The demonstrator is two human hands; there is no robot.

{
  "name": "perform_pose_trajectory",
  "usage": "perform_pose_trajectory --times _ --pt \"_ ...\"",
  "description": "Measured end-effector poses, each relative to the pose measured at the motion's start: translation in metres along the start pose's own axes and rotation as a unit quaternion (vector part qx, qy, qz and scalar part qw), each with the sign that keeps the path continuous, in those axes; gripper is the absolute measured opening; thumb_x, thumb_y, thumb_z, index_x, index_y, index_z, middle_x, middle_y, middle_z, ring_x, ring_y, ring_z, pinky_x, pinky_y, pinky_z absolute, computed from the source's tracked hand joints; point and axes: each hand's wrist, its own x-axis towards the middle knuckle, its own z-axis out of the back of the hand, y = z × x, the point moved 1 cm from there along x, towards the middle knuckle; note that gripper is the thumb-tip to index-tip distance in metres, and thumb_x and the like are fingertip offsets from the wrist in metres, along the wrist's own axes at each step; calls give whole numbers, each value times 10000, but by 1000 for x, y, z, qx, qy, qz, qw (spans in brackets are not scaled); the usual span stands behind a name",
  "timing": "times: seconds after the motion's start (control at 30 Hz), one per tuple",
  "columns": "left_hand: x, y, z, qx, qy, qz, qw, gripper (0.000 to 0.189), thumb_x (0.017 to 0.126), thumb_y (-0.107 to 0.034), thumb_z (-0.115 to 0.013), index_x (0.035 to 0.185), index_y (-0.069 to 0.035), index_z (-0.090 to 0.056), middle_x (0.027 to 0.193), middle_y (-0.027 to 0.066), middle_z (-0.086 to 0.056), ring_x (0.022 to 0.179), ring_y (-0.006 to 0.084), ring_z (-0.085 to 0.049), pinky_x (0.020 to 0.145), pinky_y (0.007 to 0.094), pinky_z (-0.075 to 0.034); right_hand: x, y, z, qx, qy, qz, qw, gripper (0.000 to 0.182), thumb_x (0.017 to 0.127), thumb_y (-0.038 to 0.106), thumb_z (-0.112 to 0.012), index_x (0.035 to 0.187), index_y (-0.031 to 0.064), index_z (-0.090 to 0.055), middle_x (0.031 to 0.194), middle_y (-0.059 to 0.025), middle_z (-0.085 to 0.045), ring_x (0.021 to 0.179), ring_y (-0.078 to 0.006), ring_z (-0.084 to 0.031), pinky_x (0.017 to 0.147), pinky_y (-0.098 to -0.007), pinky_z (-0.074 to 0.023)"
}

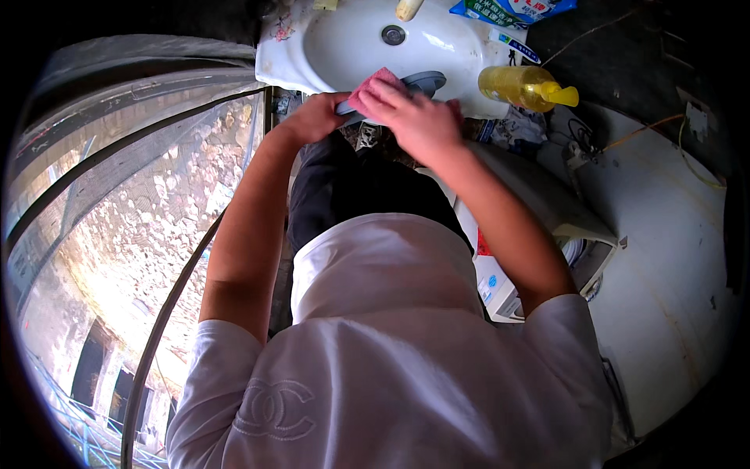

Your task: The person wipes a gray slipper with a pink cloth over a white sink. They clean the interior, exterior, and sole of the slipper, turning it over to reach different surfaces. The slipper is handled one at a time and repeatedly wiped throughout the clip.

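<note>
My left hand (317, 116) grips one end of a long grey object (426, 82) with a rounded far end, possibly a slipper; much of it is covered. Over its middle lies a pink cloth (384, 77), held under the fingers of my right hand (419, 120). The right hand is slightly blurred. Both hands are at the near rim of a white ceramic washbasin (281, 55), with the grey object partly over the bowl. A round metal drain (393, 35) shows in the basin's floor.
On the basin's right side lie a yellow liquid bottle (515, 87) with a yellow cap and a toothpaste tube (518, 48). A blue printed bag (510, 10) sits behind. A pale spout (408, 9) overhangs the bowl. A white appliance (498, 281) stands right; a screened window (158, 193) is left.
</note>
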Motion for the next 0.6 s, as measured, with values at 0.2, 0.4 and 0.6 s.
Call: perform_pose_trajectory --times 0.2,0.4,0.6 --pt "7 -19 8 -41 46 75 995 558 932 -19 -711 1483 -99 -685 1251 126 -807 1152 197 -732 1082 360 -531 -8 -32 -4 -47 20 -108 993 685 882 71 -685 1524 299 -612 1551 14 -617 873 -311 -785 679 -456 -665" --pt "-4 15 -4 -26 7 -25 999 559 928 2 -720 1473 -118 -692 1322 155 -777 1247 292 -721 1120 385 -525 -4 -1 -1 2 -15 -20 1000 657 879 59 -678 1481 322 -671 1553 76 -638 857 -279 -782 672 -449 -650" --pt "3 0 -3 -37 10 -10 999 588 918 43 -720 1486 -105 -682 1376 149 -755 1311 293 -693 1155 386 -507 -9 -6 -1 -25 3 -109 994 670 866 54 -690 1500 265 -647 1533 21 -645 891 -288 -780 739 -460 -664"
